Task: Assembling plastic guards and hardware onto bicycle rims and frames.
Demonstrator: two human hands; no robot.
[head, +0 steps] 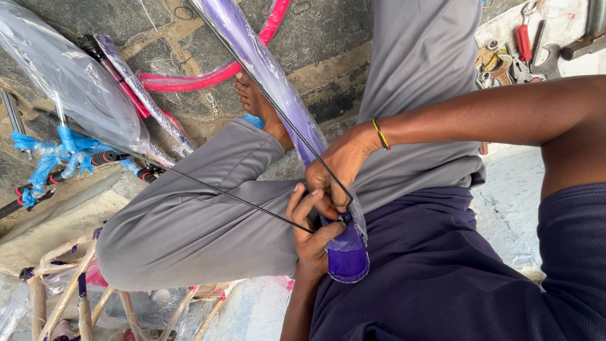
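A long purple mudguard (pixel 265 69) wrapped in clear plastic lies across my lap, its rounded end (pixel 348 257) against my dark blue shirt. A thin black V-shaped wire stay (pixel 240 199) meets the mudguard near that end. My right hand (pixel 341 165), with a beaded band at the wrist, pinches the stay's upper leg just above the mudguard end. My left hand (pixel 310 222) comes up from below and grips the mudguard end and the stay's lower leg. Both hands touch each other there.
My grey-trousered legs are crossed, with one bare foot (pixel 252 95) on the stone floor. A pink curved mudguard (pixel 208 79) and plastic-wrapped cycle parts (pixel 69 82) with blue wrapping lie at left. Beige frame tubes (pixel 69 284) are at bottom left. Red-handled pliers (pixel 522 38) and spanners (pixel 549 60) lie at top right.
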